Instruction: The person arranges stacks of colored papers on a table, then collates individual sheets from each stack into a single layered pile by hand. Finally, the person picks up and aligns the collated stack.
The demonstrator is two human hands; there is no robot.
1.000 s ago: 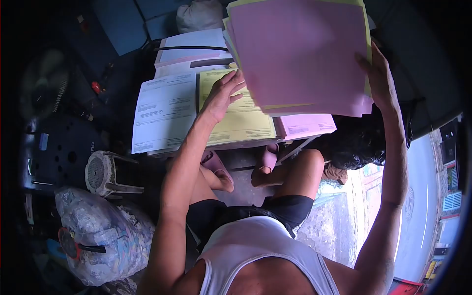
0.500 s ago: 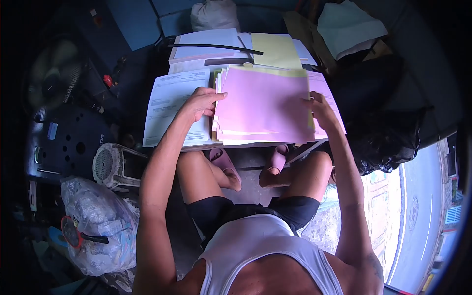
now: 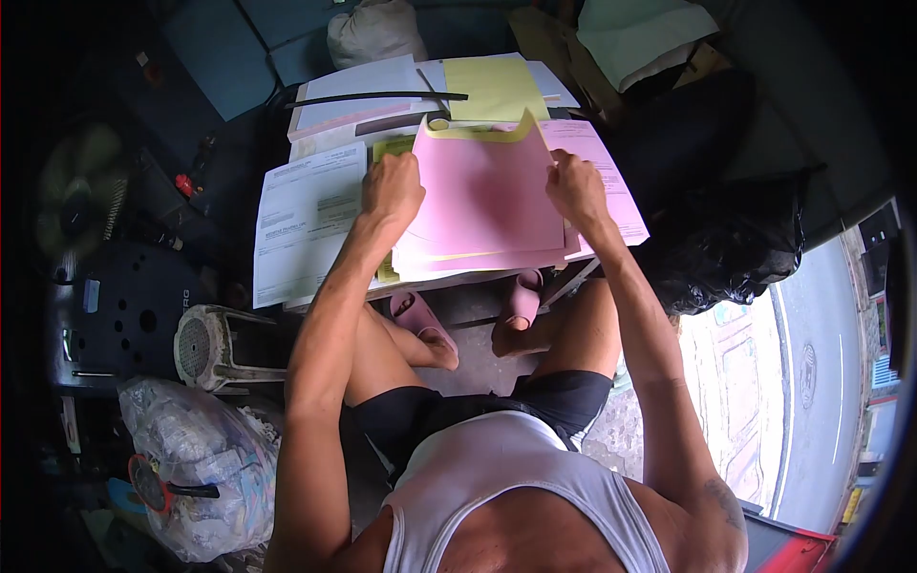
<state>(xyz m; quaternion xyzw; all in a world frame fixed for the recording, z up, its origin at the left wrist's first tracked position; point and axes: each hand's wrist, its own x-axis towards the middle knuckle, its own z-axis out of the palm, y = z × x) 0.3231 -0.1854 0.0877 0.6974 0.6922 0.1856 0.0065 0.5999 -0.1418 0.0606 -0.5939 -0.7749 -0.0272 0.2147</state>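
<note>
A stack of pink and yellow paper sheets [image 3: 487, 205] is in front of me over the table, pink side up. Its far corners curl upward and its middle sags. At the left edge, my left hand [image 3: 394, 191] is closed around the sheets. My right hand [image 3: 577, 191] grips the opposite edge, fingers curled. White printed forms [image 3: 308, 220] lie left of my left hand, with a yellow-green piece [image 3: 394, 147] showing beside them. Pink printed sheets [image 3: 611, 181] lie by my right hand.
Behind are a white paper pile [image 3: 353, 80], a black strip [image 3: 377, 97] and a yellow sheet [image 3: 492, 86]. On the left stand a fan [image 3: 91, 191], a stool [image 3: 205, 344] and a stuffed plastic bag [image 3: 201, 468]. Black plastic bags [image 3: 735, 253] are at right.
Both hands have tightened into fists on the stack's sides, and the flat sheets now bow with raised far corners. The stack sits further from the white forms. The view has shifted slightly.
</note>
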